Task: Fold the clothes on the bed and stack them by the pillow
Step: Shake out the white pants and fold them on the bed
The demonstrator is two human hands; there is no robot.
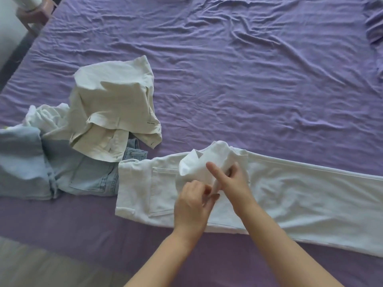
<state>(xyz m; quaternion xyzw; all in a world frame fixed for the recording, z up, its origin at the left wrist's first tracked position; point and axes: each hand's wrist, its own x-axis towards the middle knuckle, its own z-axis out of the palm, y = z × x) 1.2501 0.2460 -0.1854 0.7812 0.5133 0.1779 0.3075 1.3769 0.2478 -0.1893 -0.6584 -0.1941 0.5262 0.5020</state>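
l hand (191, 204) – fingers curled, pinching | r hand (232, 183) – index out, others gripping

A home bedroom is shown: a wide bed (228, 59) covered by a creased lilac sheet (259, 96) fills the view. Household laundry is spread across it, with white trousers (300, 195) at 4 o'clock, pale jeans (83, 175) at 8 o'clock and a cream garment (116, 104) at 10 o'clock. A pink bedside stand (39, 15) is seen at 11 o'clock.
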